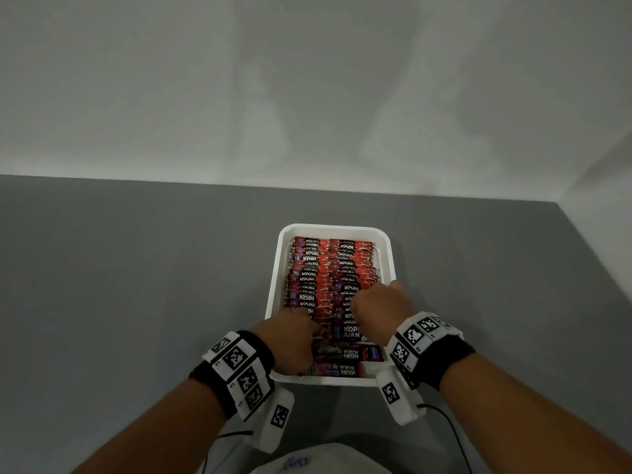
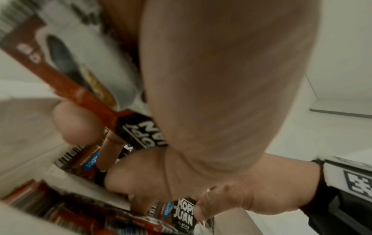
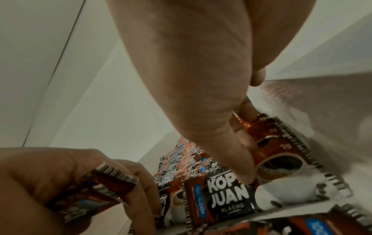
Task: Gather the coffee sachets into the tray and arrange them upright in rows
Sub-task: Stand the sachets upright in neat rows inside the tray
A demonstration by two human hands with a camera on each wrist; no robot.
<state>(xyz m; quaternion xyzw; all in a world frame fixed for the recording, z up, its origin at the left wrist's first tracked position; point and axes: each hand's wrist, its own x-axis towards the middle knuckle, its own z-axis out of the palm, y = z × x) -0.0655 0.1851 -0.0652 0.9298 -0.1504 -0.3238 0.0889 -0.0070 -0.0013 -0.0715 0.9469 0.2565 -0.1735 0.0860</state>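
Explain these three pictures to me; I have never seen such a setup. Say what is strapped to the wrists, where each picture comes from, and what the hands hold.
No machine here: a person works with two bare hands. The wide picture comes from a camera on the head, looking down; the two close ones come from cameras worn on the wrists, at the black bands with patterned white blocks. On the grey table stands a white tray holding two rows of upright red coffee sachets; a few flat sachets lie at its near end. The left hand grips a small bundle of sachets; the right hand pinches the nearest upright sachets in the right row.
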